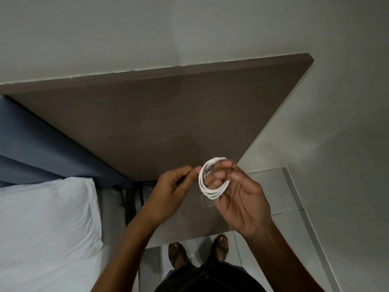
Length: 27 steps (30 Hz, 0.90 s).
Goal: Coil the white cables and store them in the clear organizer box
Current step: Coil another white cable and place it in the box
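Observation:
A white cable is wound into a small round coil of several loops, held in the air in front of me. My right hand grips the coil, with its fingers passing through the loops. My left hand pinches the coil's left side between thumb and forefinger. Both hands hover over the near right corner of a brown table. No clear organizer box is in view.
The brown table runs along a pale wall. A bed with a white pillow and blue headboard lies at the left. Below are grey floor tiles and my sandalled feet. A dark object sits under the table.

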Each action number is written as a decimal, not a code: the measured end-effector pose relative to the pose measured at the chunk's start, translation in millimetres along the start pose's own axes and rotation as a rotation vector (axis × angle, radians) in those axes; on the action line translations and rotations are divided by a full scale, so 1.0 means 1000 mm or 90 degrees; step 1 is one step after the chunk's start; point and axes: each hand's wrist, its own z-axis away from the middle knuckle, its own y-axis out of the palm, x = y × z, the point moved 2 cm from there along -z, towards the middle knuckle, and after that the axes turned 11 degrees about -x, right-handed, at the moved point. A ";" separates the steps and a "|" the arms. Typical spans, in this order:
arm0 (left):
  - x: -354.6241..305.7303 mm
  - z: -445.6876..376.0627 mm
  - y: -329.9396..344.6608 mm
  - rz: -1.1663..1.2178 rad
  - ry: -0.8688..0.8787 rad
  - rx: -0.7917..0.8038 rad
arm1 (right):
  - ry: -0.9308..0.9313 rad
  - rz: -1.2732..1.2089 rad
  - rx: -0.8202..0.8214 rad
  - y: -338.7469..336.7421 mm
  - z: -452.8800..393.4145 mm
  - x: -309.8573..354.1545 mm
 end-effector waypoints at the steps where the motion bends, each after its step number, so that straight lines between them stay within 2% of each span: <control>1: -0.001 0.005 0.006 0.000 0.000 0.025 | -0.013 -0.023 -0.013 0.001 -0.002 0.001; 3: -0.002 0.014 0.014 0.001 -0.002 0.062 | -0.052 -0.014 -0.050 0.001 -0.008 0.004; 5: -0.001 0.020 0.015 -0.035 0.000 0.090 | -0.107 0.079 -0.069 0.005 -0.014 0.006; 10: -0.001 0.020 0.001 -0.189 0.034 0.202 | -0.253 0.538 -0.160 -0.002 -0.013 0.001; 12: -0.006 0.018 -0.009 -0.220 0.056 0.193 | -0.257 0.642 -0.161 -0.006 -0.011 0.001; 15: -0.016 0.012 -0.026 -0.190 0.088 0.109 | -0.225 0.756 -0.159 -0.007 -0.010 0.002; 18: -0.021 0.003 -0.031 -0.126 0.130 0.049 | -0.169 0.826 -0.169 -0.012 -0.010 -0.002; 23: -0.016 0.000 -0.025 -0.017 0.088 0.059 | -0.082 0.801 -0.179 -0.004 -0.010 -0.001; 27: -0.007 0.001 -0.024 -0.030 0.100 0.083 | -0.050 0.794 -0.179 -0.003 -0.007 0.004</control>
